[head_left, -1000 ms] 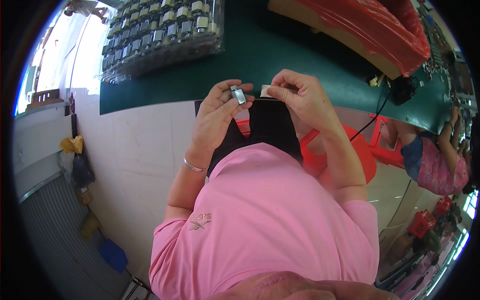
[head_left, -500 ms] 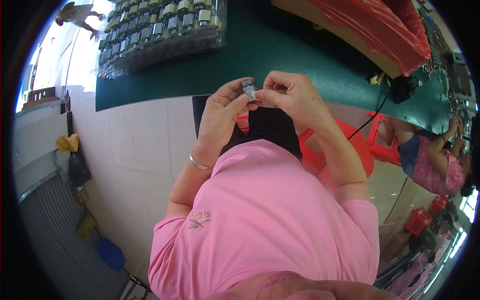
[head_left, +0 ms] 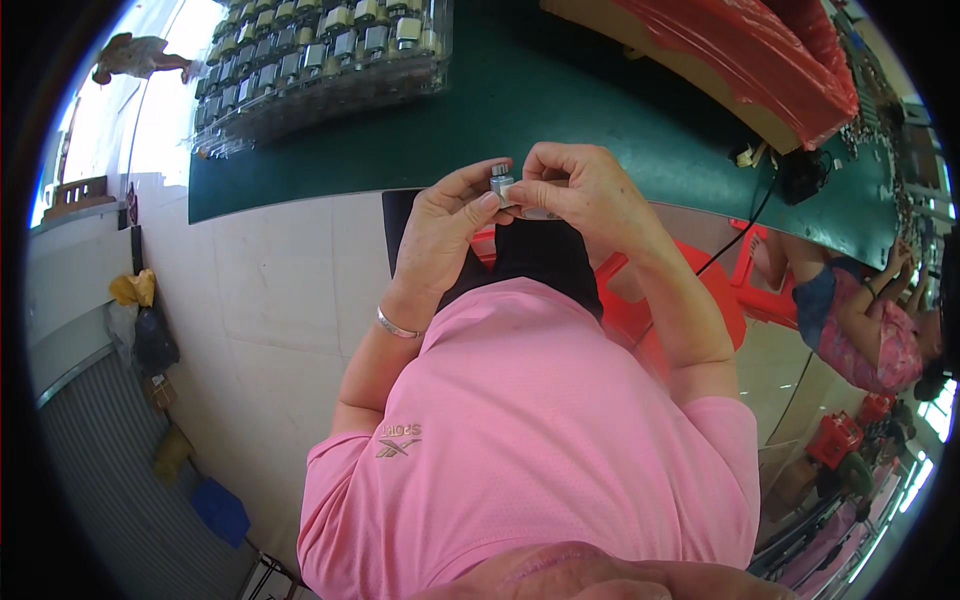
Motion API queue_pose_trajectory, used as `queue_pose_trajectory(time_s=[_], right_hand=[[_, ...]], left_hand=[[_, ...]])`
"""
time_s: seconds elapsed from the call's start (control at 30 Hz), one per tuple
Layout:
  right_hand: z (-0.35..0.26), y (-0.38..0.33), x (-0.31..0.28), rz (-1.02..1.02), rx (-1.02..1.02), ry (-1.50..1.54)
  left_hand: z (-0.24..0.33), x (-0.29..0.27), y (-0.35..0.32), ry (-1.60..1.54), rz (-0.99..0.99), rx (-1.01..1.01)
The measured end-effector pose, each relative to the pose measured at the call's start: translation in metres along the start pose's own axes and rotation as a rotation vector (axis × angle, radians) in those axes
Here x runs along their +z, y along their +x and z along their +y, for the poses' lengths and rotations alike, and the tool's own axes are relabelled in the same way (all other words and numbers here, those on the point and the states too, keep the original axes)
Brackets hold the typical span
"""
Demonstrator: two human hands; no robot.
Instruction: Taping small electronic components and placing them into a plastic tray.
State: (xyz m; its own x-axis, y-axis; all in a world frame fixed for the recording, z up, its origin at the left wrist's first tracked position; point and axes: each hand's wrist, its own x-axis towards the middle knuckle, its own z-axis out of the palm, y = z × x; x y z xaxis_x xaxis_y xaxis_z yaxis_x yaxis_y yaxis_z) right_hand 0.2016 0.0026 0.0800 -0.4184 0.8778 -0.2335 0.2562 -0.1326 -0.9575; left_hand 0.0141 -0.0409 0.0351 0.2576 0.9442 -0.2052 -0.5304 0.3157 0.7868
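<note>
Between the thumb and fingers of my left hand [head_left: 440, 225] is a small grey metal part [head_left: 501, 180], held upright with its narrower, ridged top upward. My right hand [head_left: 590, 195] is closed in a pinch against the part's right side. A thin pale strip [head_left: 540, 213] shows under its fingers, and a whitish patch sits where its thumb tip meets the part. Both hands are over my lap, at the near edge of the green table [head_left: 480, 120]. Beyond them stands a clear plastic tray [head_left: 330, 108] with rows of similar grey and cream-coloured parts.
A cardboard box [head_left: 690, 70] lined with red plastic stands at the back right, near a black corded object [head_left: 803, 178]. Red stools [head_left: 690, 300] are to my right. A person in a pink patterned top [head_left: 870, 335] sits farther right; another [head_left: 135, 57] walks far left.
The grey part has turned slightly more upright in my left fingers. My right hand has shifted only slightly. The person at the far left has moved left, and the seated person has shifted.
</note>
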Motion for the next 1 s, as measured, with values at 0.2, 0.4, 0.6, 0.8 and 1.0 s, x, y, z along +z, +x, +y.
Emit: queue_pose_trajectory(time_s=[0.2, 0.4, 0.6, 0.8, 1.0], right_hand=[[0.0023, 0.0012, -0.0012, -0.013, -0.011, -0.067], [-0.0022, -0.0005, -0.0008, -0.017, 0.006, -0.030], [-0.0007, -0.0013, -0.0015, -0.017, 0.010, -0.029], [0.0031, -0.0003, -0.0017, -0.006, 0.000, -0.083], [0.0059, -0.0008, -0.0005, 0.013, -0.009, -0.075]], left_hand=[[-0.0001, -0.0002, -0.0003, 0.003, 0.002, -0.012], [-0.0020, 0.0007, -0.0010, -0.007, -0.008, -0.013], [-0.0013, 0.0028, -0.0015, -0.004, 0.001, -0.013], [-0.0020, 0.0038, -0.0015, -0.010, -0.002, -0.013], [-0.0023, 0.0049, -0.0018, -0.008, 0.011, -0.005]])
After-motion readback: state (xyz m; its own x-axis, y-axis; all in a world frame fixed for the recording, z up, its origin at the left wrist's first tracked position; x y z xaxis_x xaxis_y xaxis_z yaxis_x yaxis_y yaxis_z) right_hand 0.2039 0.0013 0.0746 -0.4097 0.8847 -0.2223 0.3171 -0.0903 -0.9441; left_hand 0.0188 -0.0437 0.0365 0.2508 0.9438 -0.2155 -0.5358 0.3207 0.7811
